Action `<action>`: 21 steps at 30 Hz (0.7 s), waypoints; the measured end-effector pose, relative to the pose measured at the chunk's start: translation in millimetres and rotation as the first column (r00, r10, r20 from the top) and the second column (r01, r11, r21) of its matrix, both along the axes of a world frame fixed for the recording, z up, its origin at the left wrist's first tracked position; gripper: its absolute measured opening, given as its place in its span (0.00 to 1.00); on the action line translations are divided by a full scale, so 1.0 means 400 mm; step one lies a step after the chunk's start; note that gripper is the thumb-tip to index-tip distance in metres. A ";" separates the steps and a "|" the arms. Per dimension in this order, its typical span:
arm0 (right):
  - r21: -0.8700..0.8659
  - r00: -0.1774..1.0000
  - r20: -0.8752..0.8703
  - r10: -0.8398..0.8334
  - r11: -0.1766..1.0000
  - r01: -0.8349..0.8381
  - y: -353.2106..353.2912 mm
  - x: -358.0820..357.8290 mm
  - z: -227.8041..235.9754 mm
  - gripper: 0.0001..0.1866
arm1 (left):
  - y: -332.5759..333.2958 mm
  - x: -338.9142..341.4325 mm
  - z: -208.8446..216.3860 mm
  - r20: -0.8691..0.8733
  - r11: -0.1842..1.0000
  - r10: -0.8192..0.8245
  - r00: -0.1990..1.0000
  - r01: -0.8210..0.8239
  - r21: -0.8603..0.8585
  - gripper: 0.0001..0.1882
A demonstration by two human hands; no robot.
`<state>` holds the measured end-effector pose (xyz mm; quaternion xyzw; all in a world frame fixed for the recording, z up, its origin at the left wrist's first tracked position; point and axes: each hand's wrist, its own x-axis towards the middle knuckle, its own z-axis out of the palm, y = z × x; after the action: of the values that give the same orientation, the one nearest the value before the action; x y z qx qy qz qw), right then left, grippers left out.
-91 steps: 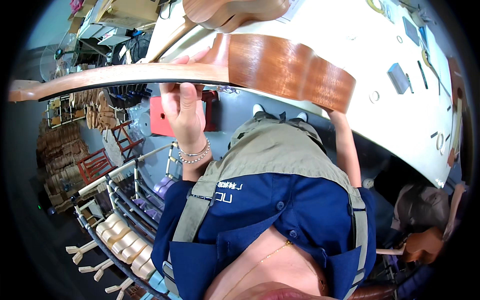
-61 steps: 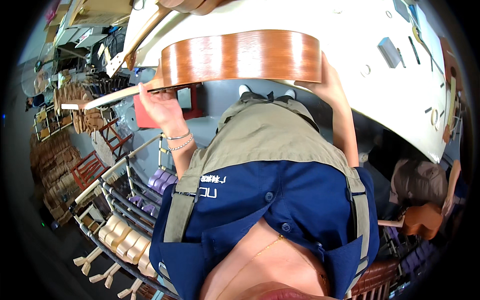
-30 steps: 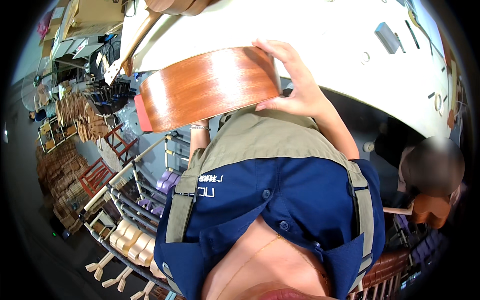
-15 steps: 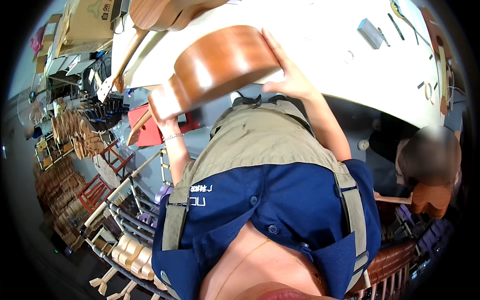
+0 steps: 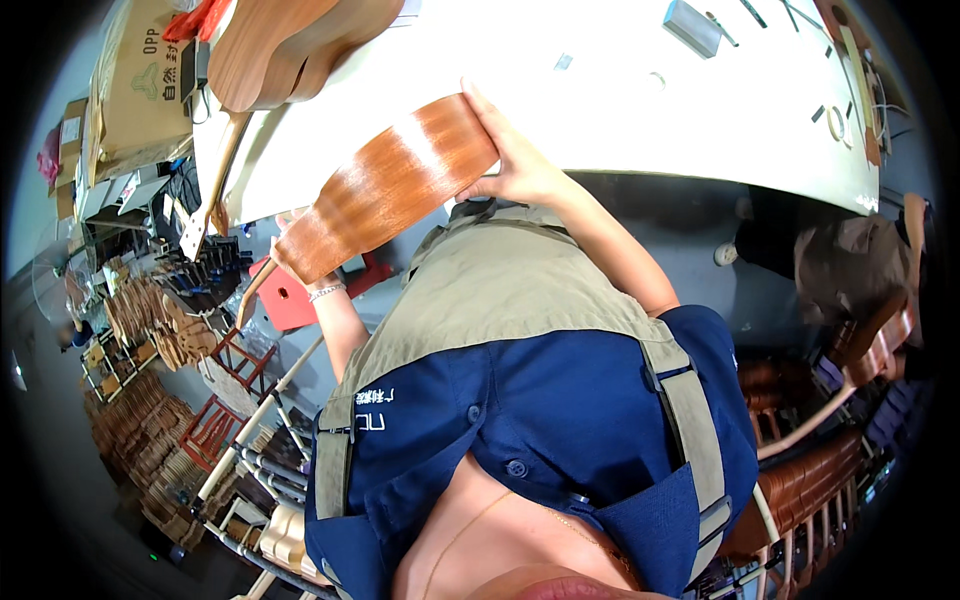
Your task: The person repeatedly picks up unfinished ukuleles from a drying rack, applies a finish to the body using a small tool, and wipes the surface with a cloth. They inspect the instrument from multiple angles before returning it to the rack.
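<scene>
A ukulele [image 5: 385, 190] of glossy brown wood hangs in the air between my hands at the bench's near edge, its curved side facing up. My right hand [image 5: 515, 165] is closed around the broad lower end of the body, fingers over the far side and thumb on the near side. At the narrower end, my left hand [image 5: 284, 262] grips where the pale neck joins the body. Part of that hand is hidden behind the wood. The neck slants down to the left. Neither broad face of the body shows clearly.
Another brown stringed instrument [image 5: 275, 60] lies on the white bench [image 5: 610, 120] at the far left. A grey-blue block [image 5: 692, 28] and tape rolls lie to the right. Racks of wooden parts [image 5: 150, 400] stand at left. A co-worker [image 5: 850, 270] sits at right with an instrument.
The ukulele has tilted and shifted left, so its side now faces me more squarely. Both hands moved along with it. The view has turned slightly, and the co-worker's instrument has changed position.
</scene>
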<state>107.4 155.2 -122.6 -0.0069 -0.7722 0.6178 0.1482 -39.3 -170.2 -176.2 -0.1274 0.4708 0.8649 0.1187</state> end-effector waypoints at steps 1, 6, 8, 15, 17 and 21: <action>0.032 1.000 -0.027 0.008 0.999 -0.007 -0.004 -0.003 0.003 0.62 | -0.037 -0.006 -0.033 0.001 0.999 -0.004 1.000 0.004 0.045 0.31; 0.035 1.000 -0.024 0.014 0.999 -0.013 -0.007 0.002 0.015 0.62 | -0.096 -0.045 -0.105 -0.005 0.991 -0.006 1.000 0.007 0.132 0.31; 0.018 1.000 -0.007 0.012 1.000 -0.012 -0.006 0.006 0.022 0.63 | -0.099 -0.050 -0.098 -0.042 0.996 -0.015 0.999 0.019 0.083 0.30; 0.126 0.999 -0.051 -0.018 0.992 0.024 -0.001 0.016 0.065 0.62 | -0.019 -0.027 0.034 -0.059 0.962 0.082 0.995 -0.064 0.265 0.28; 0.219 0.990 -0.133 -0.052 0.972 0.081 -0.018 0.019 0.108 0.60 | -0.001 -0.023 0.059 -0.084 0.970 0.086 0.993 -0.064 0.234 0.28; 0.591 0.983 -0.120 0.137 0.806 -0.040 -0.067 0.023 0.210 0.51 | -0.080 -0.061 -0.048 -0.121 0.988 -0.011 0.993 0.030 0.152 0.28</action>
<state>116.6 128.6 -38.7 0.1238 -0.9103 0.3546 0.1741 -63.7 -202.1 -195.6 -0.0607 0.4102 0.9035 0.1084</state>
